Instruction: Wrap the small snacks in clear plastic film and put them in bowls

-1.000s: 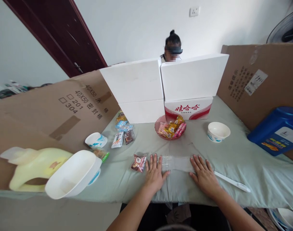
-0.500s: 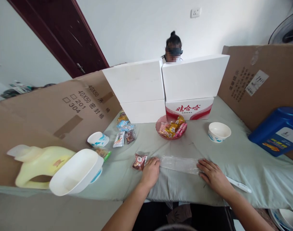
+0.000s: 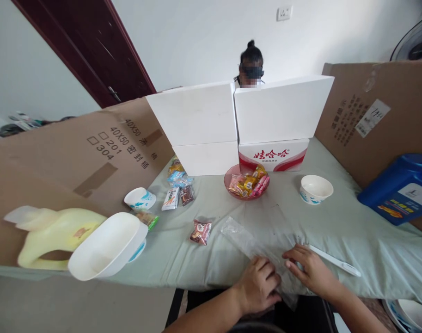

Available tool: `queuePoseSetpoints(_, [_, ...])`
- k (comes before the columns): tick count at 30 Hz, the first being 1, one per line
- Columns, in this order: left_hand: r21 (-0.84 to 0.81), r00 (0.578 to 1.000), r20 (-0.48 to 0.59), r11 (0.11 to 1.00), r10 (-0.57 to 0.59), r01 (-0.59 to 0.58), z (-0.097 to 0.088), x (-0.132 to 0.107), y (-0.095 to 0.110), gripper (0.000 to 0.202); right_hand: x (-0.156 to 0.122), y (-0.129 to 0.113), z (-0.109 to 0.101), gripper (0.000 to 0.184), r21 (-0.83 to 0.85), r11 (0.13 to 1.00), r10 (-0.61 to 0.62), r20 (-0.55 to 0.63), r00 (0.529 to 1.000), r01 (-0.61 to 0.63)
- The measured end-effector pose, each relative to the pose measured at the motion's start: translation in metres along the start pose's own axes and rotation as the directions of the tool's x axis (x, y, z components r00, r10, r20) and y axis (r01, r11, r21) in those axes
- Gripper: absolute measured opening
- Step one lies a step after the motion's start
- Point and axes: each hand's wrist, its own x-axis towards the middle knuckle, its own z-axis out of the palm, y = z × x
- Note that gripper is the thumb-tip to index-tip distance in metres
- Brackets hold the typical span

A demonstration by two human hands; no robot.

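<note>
A clear plastic bag (image 3: 241, 237) lies slantwise on the green cloth, its lower end by the table's front edge. My left hand (image 3: 259, 286) is closed, its curled fingers on the bag near that edge. Over the bag's right side rests my right hand (image 3: 310, 269), its fingers loosely bent and the thumb apart from them. A white stick-shaped tool (image 3: 335, 260) lies just beyond my right hand. Left of the bag is a small brown-and-pink snack packet (image 3: 201, 231), touched by neither hand.
A pink bowl (image 3: 229, 188) holds several wrapped snacks. More snack packets (image 3: 171, 198), a paper bowl (image 3: 140, 199), a white basin (image 3: 93, 249) and a yellow jug (image 3: 40, 236) stand left. Right are another paper bowl (image 3: 316, 189) and a blue bottle (image 3: 401, 185). White boxes (image 3: 204, 120) screen a person (image 3: 251, 58).
My left hand has moved right and toward me, away from the snack packet, and its fingers have curled. The bag has turned from lying crosswise to slantwise. My right hand has shifted slightly nearer.
</note>
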Motion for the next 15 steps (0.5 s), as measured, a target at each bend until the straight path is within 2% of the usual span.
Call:
queuePoseSetpoints(2, [0.027, 0.998, 0.004, 0.997, 0.068, -0.068, 0.007, -0.004, 0.005, 0.030, 0.003, -0.004, 0.000, 0.028, 0.039, 0.998, -0.042, -0.018, 0.999, 0.042])
queuePoseSetpoints(4, [0.022, 0.996, -0.025, 0.996, 0.084, -0.083, 0.009, -0.008, 0.010, 0.014, 0.010, -0.007, 0.004, 0.029, 0.053, 0.992, -0.110, -0.022, 0.994, 0.111])
queuePoseSetpoints(7, [-0.187, 0.994, -0.106, 0.981, 0.032, -0.052, 0.005, -0.013, 0.016, 0.004, 0.023, -0.011, 0.016, 0.036, 0.041, 0.981, -0.191, -0.015, 0.982, 0.191])
queuePoseSetpoints(9, [-0.391, 0.981, -0.164, 0.920, -0.103, 0.031, -0.005, -0.013, 0.017, 0.005, 0.031, -0.012, 0.026, 0.037, 0.046, 0.978, -0.204, -0.014, 0.979, 0.204])
queuePoseSetpoints(11, [-0.516, 0.939, -0.185, 0.842, -0.291, 0.160, -0.018, -0.009, 0.011, 0.006, 0.036, -0.011, 0.035, 0.032, 0.080, 0.977, -0.196, -0.017, 0.980, 0.197])
queuePoseSetpoints(13, [-0.540, 0.876, -0.177, 0.788, -0.449, 0.295, -0.030, 0.002, -0.001, 0.008, 0.038, -0.010, 0.042, 0.030, 0.115, 0.981, -0.154, -0.034, 0.987, 0.157])
queuePoseSetpoints(15, [-0.482, 0.822, -0.170, 0.773, -0.543, 0.411, -0.038, 0.016, -0.017, 0.012, 0.038, -0.009, 0.047, 0.036, 0.137, 0.987, -0.080, -0.064, 0.995, 0.088])
